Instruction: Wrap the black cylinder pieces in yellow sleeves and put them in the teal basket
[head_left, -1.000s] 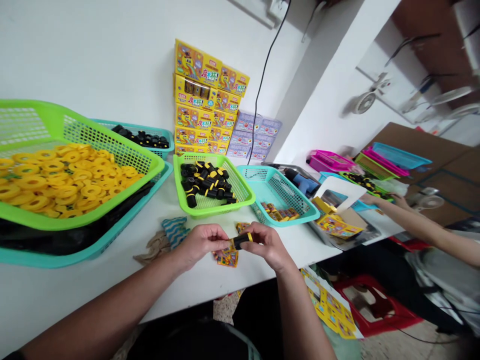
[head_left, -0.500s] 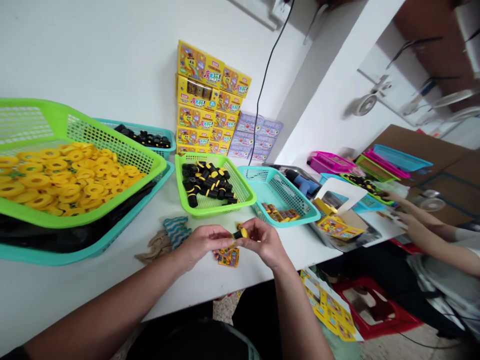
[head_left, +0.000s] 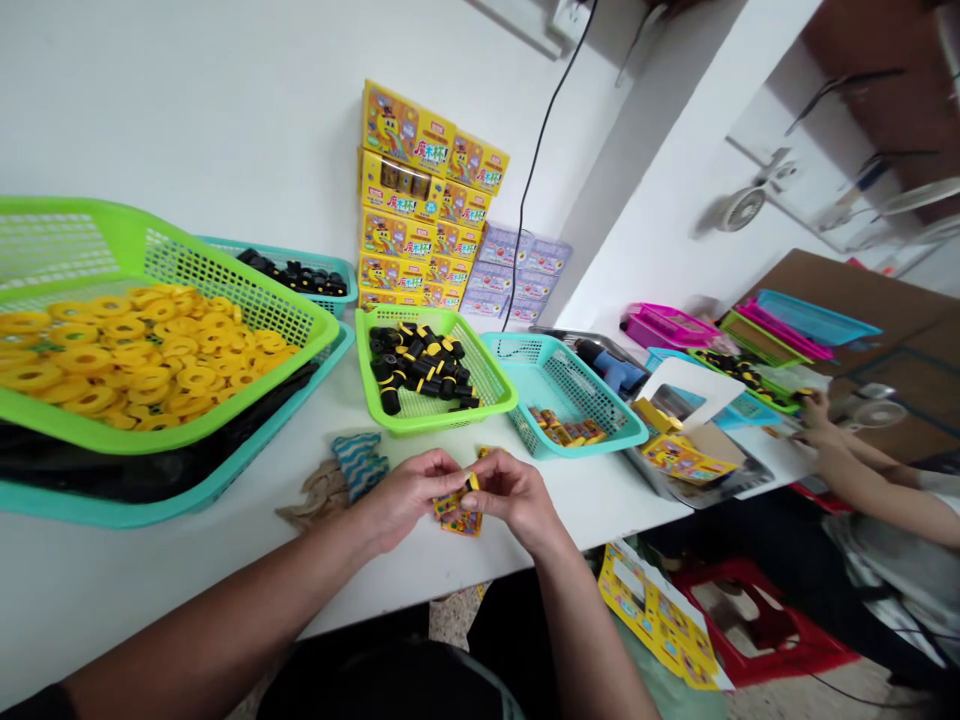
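My left hand [head_left: 409,492] and my right hand [head_left: 517,495] meet above the front of the white table [head_left: 420,565], fingers closed in pinches. Between them is a small black-and-yellow cylinder [head_left: 471,484], partly covered by my fingertips. A colourful printed yellow label [head_left: 448,504] shows at my left fingertips, against the cylinder. Whether it is stuck on, I cannot tell. More printed labels [head_left: 471,524] lie on the table just below my hands. Beyond them stands a green basket [head_left: 480,412] with several black-and-yellow cylinders [head_left: 420,365]. To its right, a turquoise basket [head_left: 600,405] holds several pieces with printed wraps [head_left: 566,428].
A large green basket [head_left: 247,265] of yellow rings [head_left: 150,350] stands at left. A patterned packet [head_left: 360,467] and beige cloth [head_left: 315,495] lie beside my left wrist. Yellow boxes [head_left: 409,135] are stacked by the wall. At right, a co-worker's arms [head_left: 847,440] reach over the table.
The cylinder has moved slightly down and left between my fingers, and the printed label is now up against it. The co-worker's hand at right has lifted a little.
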